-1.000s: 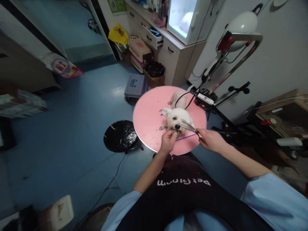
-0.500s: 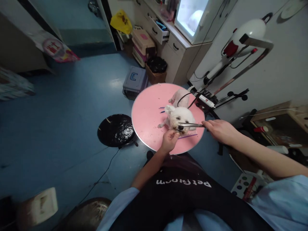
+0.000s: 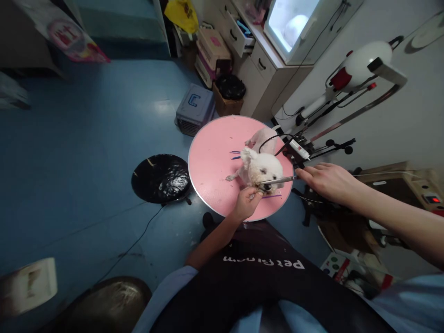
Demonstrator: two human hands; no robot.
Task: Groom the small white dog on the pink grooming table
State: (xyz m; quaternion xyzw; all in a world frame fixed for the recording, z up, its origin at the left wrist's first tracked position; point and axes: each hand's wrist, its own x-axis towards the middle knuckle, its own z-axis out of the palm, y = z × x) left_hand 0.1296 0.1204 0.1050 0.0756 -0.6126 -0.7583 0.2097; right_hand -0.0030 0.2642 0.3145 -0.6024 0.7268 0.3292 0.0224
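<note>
A white dog (image 3: 266, 163) is on the round pink grooming table (image 3: 211, 152), its head towards me and its body behind. My left hand (image 3: 248, 202) pinches the dog's chin from below. Long slim scissors (image 3: 286, 179) are gripped in my right hand (image 3: 324, 181), the blades lying across the muzzle just above the nose. Whether the blades are parted is too small to tell. Partly hidden under the dog's head is a comb (image 3: 271, 195) with a purple spine. Thin blue tools (image 3: 236, 155) rest on the table left of the dog.
A black loop (image 3: 282, 135) runs by the dog's back near a stand dryer (image 3: 367, 60). Left of the table is a black round stool (image 3: 159, 178). Behind it stand a grey pet carrier (image 3: 196, 104) and cabinets with an open drawer (image 3: 239, 37).
The dog's head has turned and dipped slightly to the right. The scissors now slant more, following the muzzle. My left hand keeps its hold on the chin, and the whole view has shifted a little.
</note>
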